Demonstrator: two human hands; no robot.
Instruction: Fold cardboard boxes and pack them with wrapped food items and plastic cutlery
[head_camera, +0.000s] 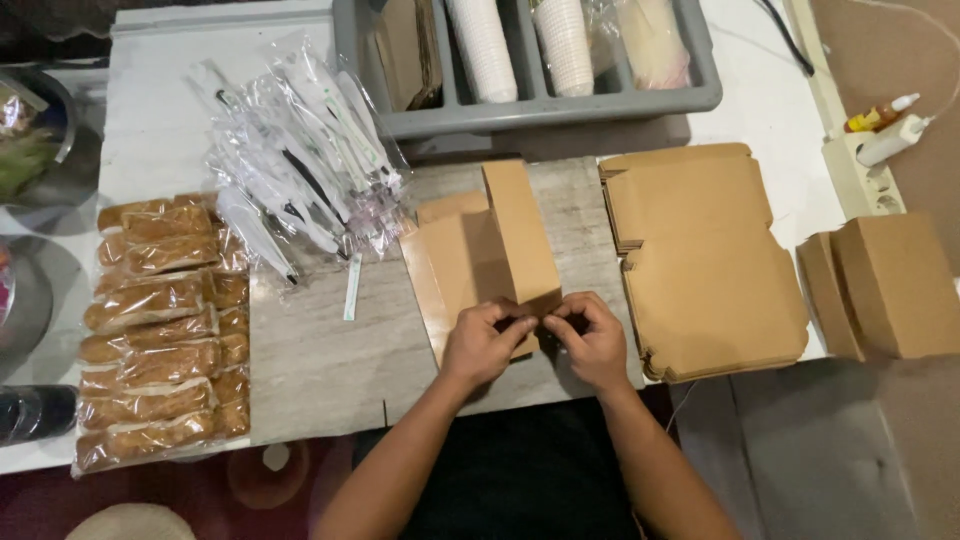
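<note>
Both hands pinch the near edge of a half-folded brown cardboard box (485, 250) on the tabletop (320, 360). Left hand (485, 342) and right hand (592, 338) — each grip closed on the card, fingertips almost meeting.

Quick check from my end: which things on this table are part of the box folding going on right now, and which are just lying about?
In use:
- left hand and right hand, both pinching the near edge of the half-folded cardboard box
- stack of flat box blanks

Lying about:
- wrapped bread rolls
- bagged cutlery
- grey bin with paper cups
- finished boxes
</note>
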